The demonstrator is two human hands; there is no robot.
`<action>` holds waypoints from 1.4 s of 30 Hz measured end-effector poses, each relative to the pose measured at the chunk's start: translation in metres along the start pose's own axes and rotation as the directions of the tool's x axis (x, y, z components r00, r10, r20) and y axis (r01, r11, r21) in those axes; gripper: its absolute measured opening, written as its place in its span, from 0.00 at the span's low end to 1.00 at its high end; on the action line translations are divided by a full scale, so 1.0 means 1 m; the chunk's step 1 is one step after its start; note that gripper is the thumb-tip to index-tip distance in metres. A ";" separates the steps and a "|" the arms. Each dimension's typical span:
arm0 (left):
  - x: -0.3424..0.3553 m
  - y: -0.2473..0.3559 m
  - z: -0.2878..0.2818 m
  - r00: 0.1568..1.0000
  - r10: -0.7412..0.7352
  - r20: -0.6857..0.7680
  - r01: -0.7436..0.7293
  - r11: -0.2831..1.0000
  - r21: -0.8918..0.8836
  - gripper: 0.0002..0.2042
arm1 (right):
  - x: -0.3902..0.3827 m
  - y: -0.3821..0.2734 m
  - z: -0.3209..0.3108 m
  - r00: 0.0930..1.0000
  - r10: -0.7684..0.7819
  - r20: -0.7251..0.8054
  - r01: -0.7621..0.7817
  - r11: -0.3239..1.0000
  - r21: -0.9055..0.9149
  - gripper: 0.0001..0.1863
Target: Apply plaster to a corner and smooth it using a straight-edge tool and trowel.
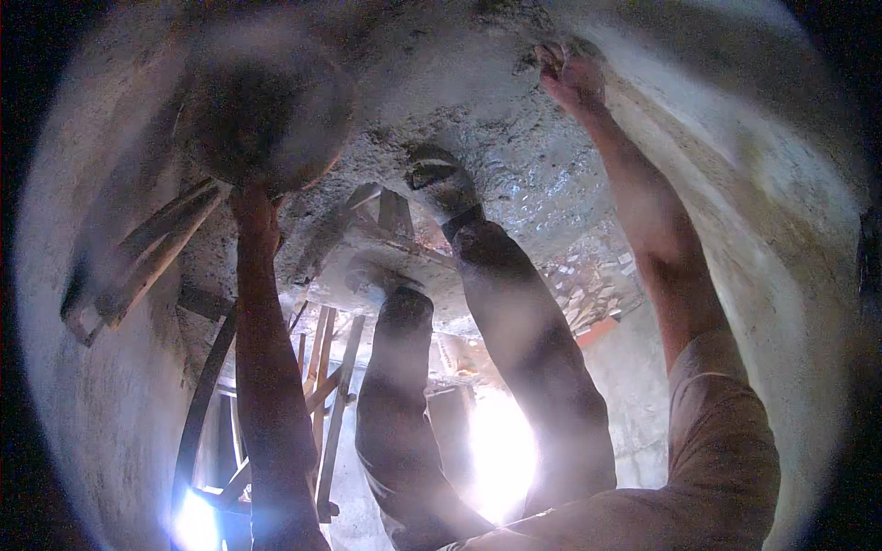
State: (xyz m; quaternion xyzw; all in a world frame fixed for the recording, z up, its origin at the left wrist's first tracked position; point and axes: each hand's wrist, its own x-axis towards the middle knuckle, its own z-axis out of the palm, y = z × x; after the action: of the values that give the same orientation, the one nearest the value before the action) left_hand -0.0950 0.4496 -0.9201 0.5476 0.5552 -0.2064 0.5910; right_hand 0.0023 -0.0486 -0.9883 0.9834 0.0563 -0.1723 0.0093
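At the left, a round, dark, shallow pan [266, 119] is held up by its near rim in my left hand [256, 209]. The pan's inside is shadowed and blurred, so its contents do not show. My right arm reaches far forward to the right. There my right hand [574, 83] is closed and low over rough, wet grey mortar [441, 83], close to the foot of the right wall. Something dark shows by its fingertips, too blurred to name. The mortar spreads between both hands and has a lumpy surface.
Plastered walls rise at the left [119, 404] and right [781, 211]. Wooden planks [156, 253] lean beside the pan. My shod foot [446, 184] stands on the wet floor, near broken tile pieces [588, 280]. Behind are wooden poles [335, 404] and a bright opening [503, 450].
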 end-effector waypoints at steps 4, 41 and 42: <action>0.077 -0.047 -0.084 0.598 0.609 0.521 -0.691 0.063 0.720 0.25 | 0.006 -0.022 -0.014 0.994 0.103 -0.041 -0.070 0.872 0.485 0.27; 0.036 -0.021 -0.079 0.970 0.205 0.131 -0.230 0.945 0.232 0.20 | 0.015 -0.179 0.014 0.695 0.006 0.719 -0.673 -0.346 0.654 0.16; 0.029 -0.016 -0.076 0.994 0.081 0.079 -0.089 0.990 0.109 0.24 | 0.007 -0.153 0.014 0.642 0.024 0.767 -0.713 -0.351 0.607 0.15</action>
State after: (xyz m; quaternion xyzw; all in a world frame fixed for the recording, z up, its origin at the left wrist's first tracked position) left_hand -0.1322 0.5214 -0.9360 0.5952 0.4966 -0.2322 0.5876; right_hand -0.0130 0.1035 -1.0041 0.4982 -0.4488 -0.3564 -0.6507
